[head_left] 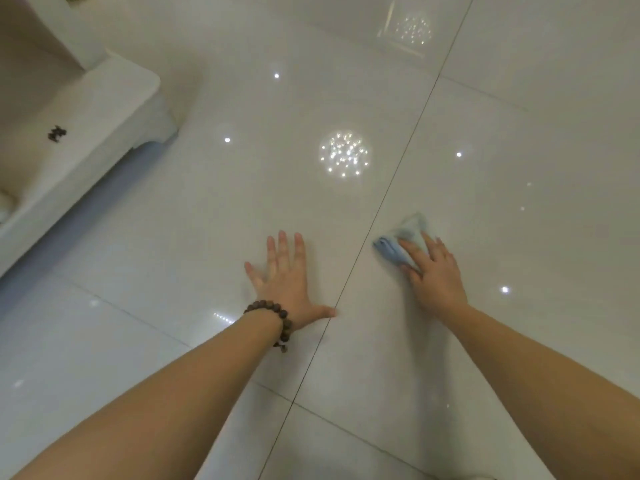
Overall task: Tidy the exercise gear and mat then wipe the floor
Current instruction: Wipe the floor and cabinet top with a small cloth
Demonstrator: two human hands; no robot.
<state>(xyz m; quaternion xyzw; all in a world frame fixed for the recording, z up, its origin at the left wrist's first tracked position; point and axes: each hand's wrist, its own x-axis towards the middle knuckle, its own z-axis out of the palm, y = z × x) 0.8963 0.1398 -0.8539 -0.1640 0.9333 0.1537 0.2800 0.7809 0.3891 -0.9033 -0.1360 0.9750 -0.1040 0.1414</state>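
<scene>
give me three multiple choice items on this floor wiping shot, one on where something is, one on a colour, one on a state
1. Where is the cloth?
A. under the left hand
B. under the right hand
C. on the white furniture

2. What colour is the cloth?
A. red
B. black
C. light blue

3. How does the left hand lie?
A. flat on the floor, fingers spread
B. curled in a fist
C. raised, holding a bottle

Answers:
1 B, the right hand's fingers press on the cloth, right of the long tile joint.
2 C, it reads pale blue against the whitish tiles.
3 A, the palm is down and holds nothing, with a bead bracelet at the wrist.
</scene>
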